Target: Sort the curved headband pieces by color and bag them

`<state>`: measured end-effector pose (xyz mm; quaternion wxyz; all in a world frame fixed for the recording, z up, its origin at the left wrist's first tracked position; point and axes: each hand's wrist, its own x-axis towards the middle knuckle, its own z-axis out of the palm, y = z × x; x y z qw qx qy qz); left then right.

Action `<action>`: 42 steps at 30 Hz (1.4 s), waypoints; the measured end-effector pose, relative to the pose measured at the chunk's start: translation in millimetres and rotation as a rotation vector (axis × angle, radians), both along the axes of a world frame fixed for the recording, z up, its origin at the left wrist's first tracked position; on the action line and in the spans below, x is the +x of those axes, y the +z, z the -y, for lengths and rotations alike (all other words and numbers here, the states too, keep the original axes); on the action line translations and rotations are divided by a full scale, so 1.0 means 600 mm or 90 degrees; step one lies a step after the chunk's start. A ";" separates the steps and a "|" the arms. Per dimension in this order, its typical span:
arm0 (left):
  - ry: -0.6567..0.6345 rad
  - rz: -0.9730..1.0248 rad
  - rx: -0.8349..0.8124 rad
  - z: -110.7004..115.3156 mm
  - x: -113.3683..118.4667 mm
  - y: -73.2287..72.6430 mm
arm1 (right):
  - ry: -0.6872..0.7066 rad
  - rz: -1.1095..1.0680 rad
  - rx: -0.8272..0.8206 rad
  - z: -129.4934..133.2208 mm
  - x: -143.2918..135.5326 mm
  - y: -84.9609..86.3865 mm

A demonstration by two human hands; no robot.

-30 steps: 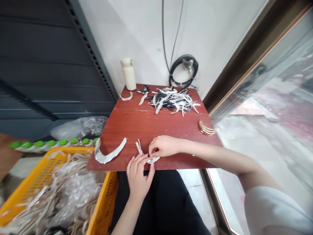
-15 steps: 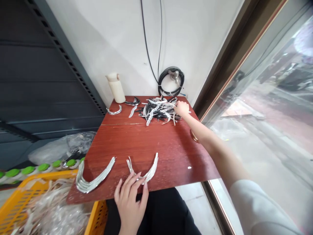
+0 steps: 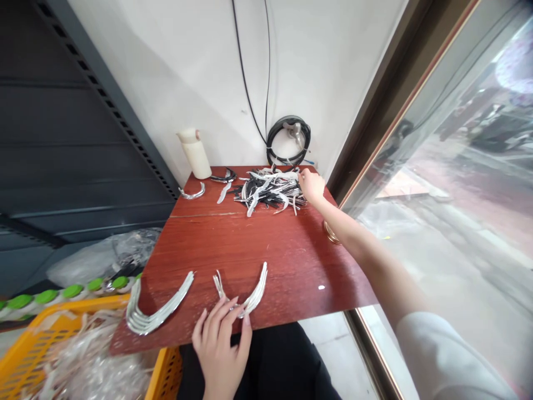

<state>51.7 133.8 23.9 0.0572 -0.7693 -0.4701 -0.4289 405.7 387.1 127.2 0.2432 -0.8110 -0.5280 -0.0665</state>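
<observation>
My left hand (image 3: 222, 344) rests at the table's front edge, fingers stretched out over the lower part of a small bundle of curved silvery-white strips (image 3: 257, 291). To its left lies a thicker bundle of similar U-shaped strips (image 3: 160, 318), apart from the hand. At the far right of the table, my right hand (image 3: 312, 185) reaches to a tangled pile of black, white and silver strips (image 3: 268, 191). Its fingers are pinched at the pile's right side, near the end of a pale strip; what they grip is hidden.
The red-brown table (image 3: 233, 239) stands against a white wall. A cream jug (image 3: 195, 155), a curved silvery piece (image 3: 194, 194) and a dark curved bundle (image 3: 225, 176) sit at the back left. Coiled black cable (image 3: 272, 147) is behind the pile. A yellow basket (image 3: 166, 366) stands at left.
The view has shifted slightly. My right hand stays at the pile with its fingers still pinched, its wrist turned a little; my left hand keeps its place on the small bundle.
</observation>
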 end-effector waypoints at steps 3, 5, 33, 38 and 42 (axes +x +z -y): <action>0.003 0.005 -0.002 0.000 0.001 0.001 | 0.036 -0.030 0.026 0.009 0.000 0.011; 0.002 0.009 -0.006 0.000 0.001 0.002 | 0.080 -0.053 0.039 0.016 0.000 0.016; -0.007 0.062 -0.055 0.013 0.006 0.021 | 0.430 -0.753 0.177 0.241 -0.152 0.032; -0.060 0.179 -0.089 0.027 0.024 0.067 | 0.412 -0.958 0.094 0.323 -0.152 0.045; -0.194 0.290 -0.238 0.044 0.059 0.117 | 0.445 -0.989 0.069 0.405 -0.148 0.041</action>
